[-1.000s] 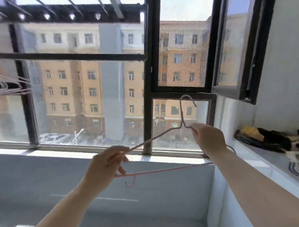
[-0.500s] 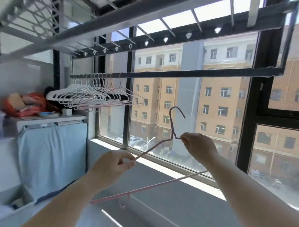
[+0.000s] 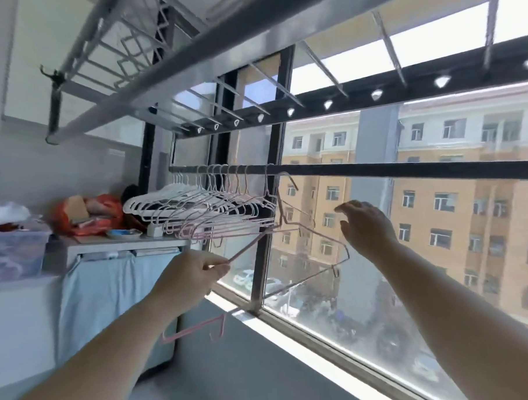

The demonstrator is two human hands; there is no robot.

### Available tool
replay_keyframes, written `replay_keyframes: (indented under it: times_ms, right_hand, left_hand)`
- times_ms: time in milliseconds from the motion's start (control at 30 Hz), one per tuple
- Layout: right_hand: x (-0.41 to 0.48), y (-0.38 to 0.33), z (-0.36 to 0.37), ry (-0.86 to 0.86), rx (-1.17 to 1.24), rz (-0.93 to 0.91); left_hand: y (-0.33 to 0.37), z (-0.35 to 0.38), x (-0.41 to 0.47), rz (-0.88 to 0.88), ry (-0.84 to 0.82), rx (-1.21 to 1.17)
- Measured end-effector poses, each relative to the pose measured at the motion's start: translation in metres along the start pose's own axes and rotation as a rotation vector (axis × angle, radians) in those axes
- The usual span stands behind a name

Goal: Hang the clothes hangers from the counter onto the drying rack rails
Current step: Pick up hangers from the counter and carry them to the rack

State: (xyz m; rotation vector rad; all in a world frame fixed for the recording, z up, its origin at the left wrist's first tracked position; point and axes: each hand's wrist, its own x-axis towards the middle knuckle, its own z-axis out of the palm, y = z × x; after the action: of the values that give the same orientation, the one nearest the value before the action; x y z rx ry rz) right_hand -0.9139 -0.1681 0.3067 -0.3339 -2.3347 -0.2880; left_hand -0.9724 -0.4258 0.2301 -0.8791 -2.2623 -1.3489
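A pink wire hanger [image 3: 314, 232] has its hook up at the dark drying rack rail [image 3: 406, 169], just right of several pink and white hangers [image 3: 215, 211] that hang there in a row. My left hand [image 3: 193, 274] pinches the pink hanger's left shoulder wire from below. My right hand [image 3: 365, 224] is off the hanger, to its right, with fingers relaxed and spread. Whether the hook rests on the rail or only sits in front of it, I cannot tell.
A silver overhead rack [image 3: 160, 62] runs above my head. At the left a counter [image 3: 113, 241] carries an orange bag, a plastic box and small items, with a blue cloth hanging below. The window frame [image 3: 258, 230] stands behind the rail.
The pink hanger rose and moved left, its hook now up at the rail. My right hand let go of the hanger's neck and drew away to the right. My left hand keeps its hold.
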Motion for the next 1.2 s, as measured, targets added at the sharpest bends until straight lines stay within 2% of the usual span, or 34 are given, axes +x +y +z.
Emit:
replay_keyframes:
  times_ms: [233,400,600,867,1200]
  right_hand:
    - [0.072,0.000,0.002,0.065,-0.197,0.079]
    - [0.100,0.014,0.001,0.053,-0.393,0.270]
    - [0.112,0.021,0.014,0.018,-0.406,0.398]
    - [0.118,0.023,0.022,0.034,-0.430,0.405]
    - [0.115,0.027,0.021,0.013,-0.470,0.376]
  left_hand:
    - [-0.037,0.007,0.108,0.068,0.007,-0.065]
    - [-0.048,0.013,0.159,0.170,-0.026,-0.047]
    - [-0.060,0.034,0.198,0.217,-0.049,-0.036]
    - [-0.069,0.063,0.221,0.197,-0.099,-0.094]
    - [-0.072,0.077,0.221,0.165,-0.048,-0.082]
